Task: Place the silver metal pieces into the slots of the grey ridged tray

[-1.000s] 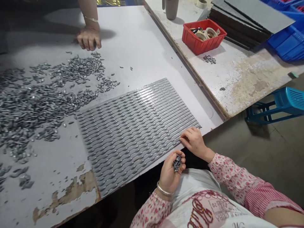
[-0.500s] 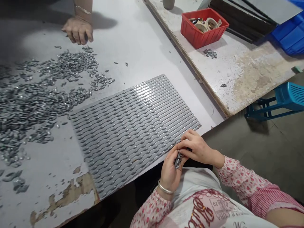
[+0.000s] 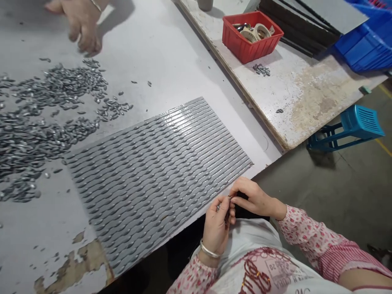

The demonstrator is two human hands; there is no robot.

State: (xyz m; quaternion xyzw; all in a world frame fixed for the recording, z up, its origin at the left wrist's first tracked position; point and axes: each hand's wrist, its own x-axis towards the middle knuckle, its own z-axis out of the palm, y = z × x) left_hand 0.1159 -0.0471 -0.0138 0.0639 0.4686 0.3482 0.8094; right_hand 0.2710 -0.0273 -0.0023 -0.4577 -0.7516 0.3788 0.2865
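My left hand [image 3: 217, 225] is cupped and closed round a handful of small grey metal pieces, just off the table's near edge. Touching it, my right hand [image 3: 251, 197] pinches at those pieces with its fingertips. Both hands sit beside the near right corner of a grey ribbed tray [image 3: 156, 171] whose grooves are filled with rows of the same pieces. A big loose heap of metal pieces [image 3: 39, 122] is spread over the white table [image 3: 171, 61] to the left.
Another person's hand [image 3: 81, 22] reaches over the table at the top left. A second worn table [image 3: 306, 94] on the right carries a red basket [image 3: 250, 34] of tape rolls, dark boards and blue crates [image 3: 364, 45]. A blue stool [image 3: 352, 128] stands on the floor.
My right hand left the tray's corner and came to my left hand, now picking at the pieces there. The other person's hand shifted left and up. The view swung slightly.
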